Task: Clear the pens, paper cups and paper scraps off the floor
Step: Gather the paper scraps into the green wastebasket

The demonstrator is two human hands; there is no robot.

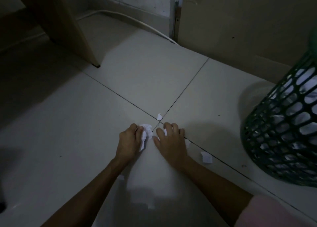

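Left hand (128,141), crumpled white scraps (145,132)

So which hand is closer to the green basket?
The right hand. It rests on the floor beside the basket, with bare tile between them. The left hand, holding crumpled paper, is farther away, on the other side of the right hand.

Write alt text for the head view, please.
Two hands gather paper scraps on a dim tiled floor: the left hand grips a wad of scraps, the right hand pinches one. More scraps lie nearby; a green basket stands right.
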